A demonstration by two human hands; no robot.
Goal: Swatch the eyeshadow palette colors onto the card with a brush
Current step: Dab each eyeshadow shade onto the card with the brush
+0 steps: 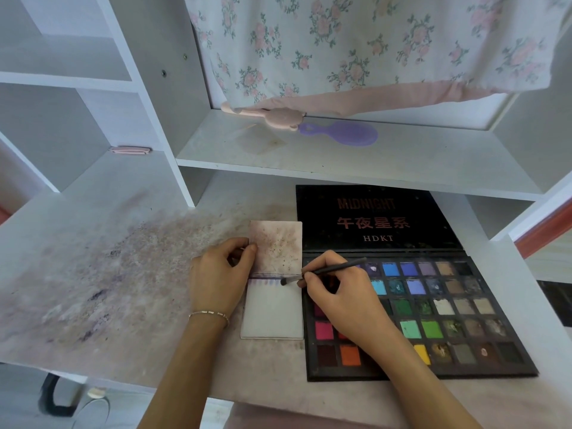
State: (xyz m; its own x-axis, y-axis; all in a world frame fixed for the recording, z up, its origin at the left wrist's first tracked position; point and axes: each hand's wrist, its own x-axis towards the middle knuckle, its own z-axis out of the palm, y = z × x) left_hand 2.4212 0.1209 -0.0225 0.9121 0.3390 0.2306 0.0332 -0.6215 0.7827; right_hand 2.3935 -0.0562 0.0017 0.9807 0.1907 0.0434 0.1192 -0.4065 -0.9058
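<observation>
A white card pad [274, 314] lies on the desk, its stained top sheet flipped up and back. Faint purple and blue swatches run along the top of the lower sheet. My left hand [219, 278] pinches the left edge of the flipped sheet. My right hand [337, 289] grips a dark brush [325, 271], whose tip touches the card at the right end of the swatch row. The open eyeshadow palette [448, 311] with many coloured pans lies right of the card, partly under my right hand and forearm.
The desk [108, 274] is smeared with powder on the left. A shelf above holds a purple hairbrush [343, 133] and a pink tool [272, 117]. Floral fabric [356, 44] hangs behind. White shelf compartments rise on the left.
</observation>
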